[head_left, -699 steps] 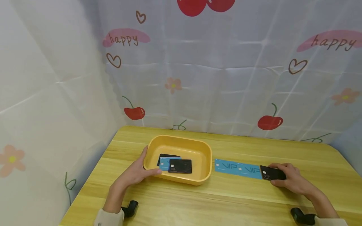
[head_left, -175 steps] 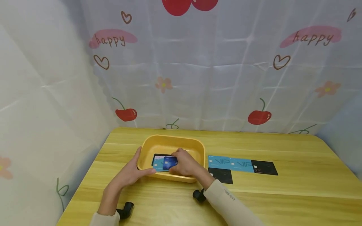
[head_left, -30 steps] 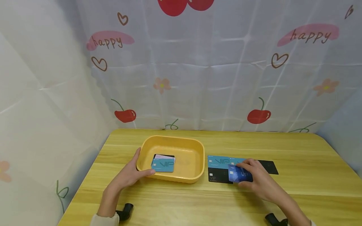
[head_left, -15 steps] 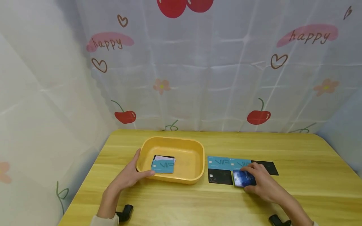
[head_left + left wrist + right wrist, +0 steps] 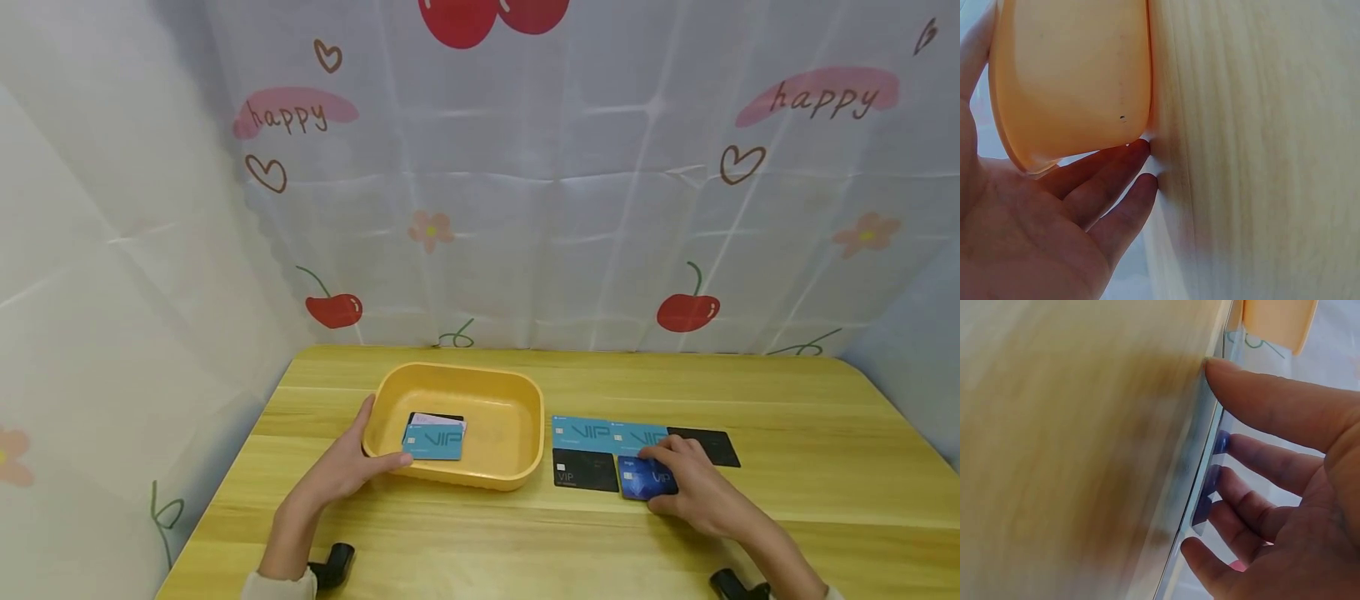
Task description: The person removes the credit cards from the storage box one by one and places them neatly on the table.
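Note:
My left hand (image 5: 337,471) grips the left end of a yellow plastic basket (image 5: 504,425), thumb at the front rim, fingers around the outer side. In the left wrist view its fingertips (image 5: 1138,149) sit under the basket's end, close to the table. Inside the basket a light-blue VIP card (image 5: 432,443) overlaps a pale card (image 5: 442,420) and a black one. To the right, my right hand (image 5: 701,492) pinches a dark-blue VIP card (image 5: 640,480) by its far and near edges. That card lies flat beside a black VIP card (image 5: 585,470), partly covered by the fingers.
Above the held card runs a row of two light-blue VIP cards (image 5: 581,433) and a black card (image 5: 716,448), on the wood-grain table (image 5: 465,542). A printed curtain (image 5: 540,250) hangs behind the table. Black wrist-mounted devices (image 5: 333,567) stick out by both wrists.
The dark-blue card has come from the basket to the table, in the right hand. Over the last second it moved slightly right and down, beside the black card. The left hand stayed put.

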Motion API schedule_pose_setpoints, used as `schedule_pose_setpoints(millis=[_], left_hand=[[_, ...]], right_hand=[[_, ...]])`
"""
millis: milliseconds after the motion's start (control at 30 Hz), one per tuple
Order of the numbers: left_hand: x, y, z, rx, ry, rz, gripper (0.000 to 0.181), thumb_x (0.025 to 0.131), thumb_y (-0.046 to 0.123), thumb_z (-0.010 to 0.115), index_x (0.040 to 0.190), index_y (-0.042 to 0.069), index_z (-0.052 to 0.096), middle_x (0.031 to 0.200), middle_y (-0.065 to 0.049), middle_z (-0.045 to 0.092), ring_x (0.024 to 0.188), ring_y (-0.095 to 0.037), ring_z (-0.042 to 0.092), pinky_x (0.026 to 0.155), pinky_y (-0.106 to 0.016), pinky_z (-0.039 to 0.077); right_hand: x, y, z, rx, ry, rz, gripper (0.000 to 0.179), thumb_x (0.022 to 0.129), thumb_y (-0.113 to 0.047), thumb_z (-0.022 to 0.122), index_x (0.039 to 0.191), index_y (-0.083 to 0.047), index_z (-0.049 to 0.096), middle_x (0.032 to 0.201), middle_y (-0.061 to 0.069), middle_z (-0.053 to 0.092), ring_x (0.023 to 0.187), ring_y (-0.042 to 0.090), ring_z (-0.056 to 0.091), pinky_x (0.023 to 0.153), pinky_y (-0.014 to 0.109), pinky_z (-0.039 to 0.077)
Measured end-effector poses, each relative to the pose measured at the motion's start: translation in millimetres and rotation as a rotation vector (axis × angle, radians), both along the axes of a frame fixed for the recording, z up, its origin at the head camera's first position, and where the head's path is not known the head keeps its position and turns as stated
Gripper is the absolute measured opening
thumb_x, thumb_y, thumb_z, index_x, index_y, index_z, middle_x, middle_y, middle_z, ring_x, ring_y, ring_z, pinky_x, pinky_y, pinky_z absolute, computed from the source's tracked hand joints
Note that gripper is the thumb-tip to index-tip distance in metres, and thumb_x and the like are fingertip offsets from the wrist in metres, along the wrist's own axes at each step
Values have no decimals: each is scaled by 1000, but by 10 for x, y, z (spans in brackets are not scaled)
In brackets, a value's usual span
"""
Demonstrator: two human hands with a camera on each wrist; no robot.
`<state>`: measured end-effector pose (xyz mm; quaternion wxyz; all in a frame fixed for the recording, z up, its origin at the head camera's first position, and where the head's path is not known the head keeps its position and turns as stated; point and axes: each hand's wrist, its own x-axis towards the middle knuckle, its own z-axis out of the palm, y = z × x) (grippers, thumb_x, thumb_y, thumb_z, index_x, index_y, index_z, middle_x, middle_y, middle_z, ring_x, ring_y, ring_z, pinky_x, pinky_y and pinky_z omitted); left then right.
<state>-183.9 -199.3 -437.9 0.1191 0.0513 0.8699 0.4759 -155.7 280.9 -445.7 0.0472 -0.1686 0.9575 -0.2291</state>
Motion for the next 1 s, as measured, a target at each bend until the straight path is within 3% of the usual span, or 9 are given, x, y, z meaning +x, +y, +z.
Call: schedule_pose_setpoints(millis=[267, 1000], left_hand=[[11, 10, -1, -6, -3, 4, 116, 84, 42, 77, 159, 10, -6, 161, -20, 13, 140, -39, 28, 110, -59, 24], [-2, -7, -15, 23, -11, 3, 117, 84, 39, 78, 158, 11, -8, 162, -19, 9, 143, -37, 23, 112, -57, 20]], right_hand=[[12, 9, -4, 8, 23, -15, 61, 71, -16, 89, 124, -4, 64, 114, 11, 53, 108, 38, 41, 83, 57, 43], [5, 38, -49, -25, 34, -11, 45, 76, -11, 84, 117, -9, 67, 107, 5, 54, 104, 35, 44, 79, 51, 44]])
